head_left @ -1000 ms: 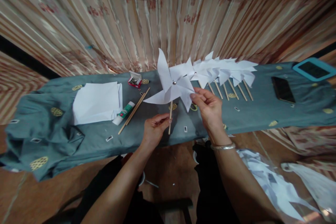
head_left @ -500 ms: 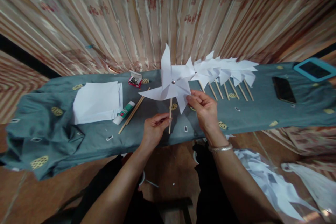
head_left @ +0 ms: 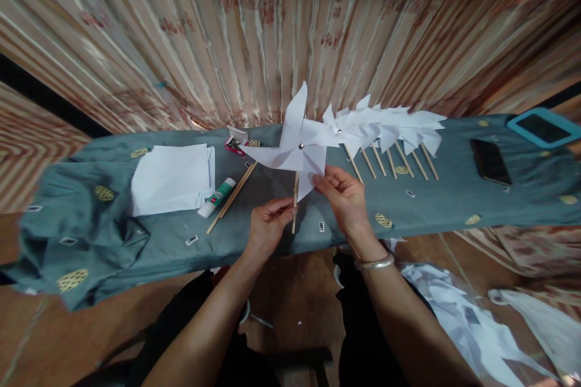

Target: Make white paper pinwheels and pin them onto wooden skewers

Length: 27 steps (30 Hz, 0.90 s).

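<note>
The left hand (head_left: 267, 227) stays clenched on the wooden stick (head_left: 295, 199), holding the white paper pinwheel (head_left: 297, 148) upright above the grey-green cloth (head_left: 136, 242). The right hand (head_left: 345, 196) pinches the lower blade tip. Since the earlier frame, the blades have rotated clockwise and the right hand has shifted left. Finished pinwheels (head_left: 385, 127) lie just behind.

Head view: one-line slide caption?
Left hand pinches a white paper pinwheel by its stick while right hand fingers a blade.
</note>
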Tool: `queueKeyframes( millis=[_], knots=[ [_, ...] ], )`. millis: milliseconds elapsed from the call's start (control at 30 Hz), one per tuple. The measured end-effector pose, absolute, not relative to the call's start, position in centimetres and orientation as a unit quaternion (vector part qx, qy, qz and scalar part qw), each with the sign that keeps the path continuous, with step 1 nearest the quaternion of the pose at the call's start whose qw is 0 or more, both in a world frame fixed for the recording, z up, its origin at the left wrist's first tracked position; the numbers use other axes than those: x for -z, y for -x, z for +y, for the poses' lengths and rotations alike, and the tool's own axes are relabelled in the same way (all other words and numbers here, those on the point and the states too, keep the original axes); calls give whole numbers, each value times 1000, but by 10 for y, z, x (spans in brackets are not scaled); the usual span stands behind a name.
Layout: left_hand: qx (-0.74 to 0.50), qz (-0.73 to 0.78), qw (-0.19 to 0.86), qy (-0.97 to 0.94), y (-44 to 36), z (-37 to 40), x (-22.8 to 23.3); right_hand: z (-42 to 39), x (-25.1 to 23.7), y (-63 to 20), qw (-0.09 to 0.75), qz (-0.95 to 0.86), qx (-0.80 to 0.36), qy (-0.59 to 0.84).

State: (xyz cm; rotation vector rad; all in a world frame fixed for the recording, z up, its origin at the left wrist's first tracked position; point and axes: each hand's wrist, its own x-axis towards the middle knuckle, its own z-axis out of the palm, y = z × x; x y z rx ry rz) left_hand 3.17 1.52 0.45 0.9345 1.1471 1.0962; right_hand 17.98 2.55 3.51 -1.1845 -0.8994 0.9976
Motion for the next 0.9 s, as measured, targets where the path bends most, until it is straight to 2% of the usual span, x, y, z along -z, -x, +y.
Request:
queueKeyframes(
  millis=[400,900],
  knots=[
    [-480,498,599,-403,-31,16,-11,26,-48,-182,621,-350,-470,521],
    [-484,483,617,-390,-33,21,-10,36,-38,-165,599,-373,-508,495]
  ],
)
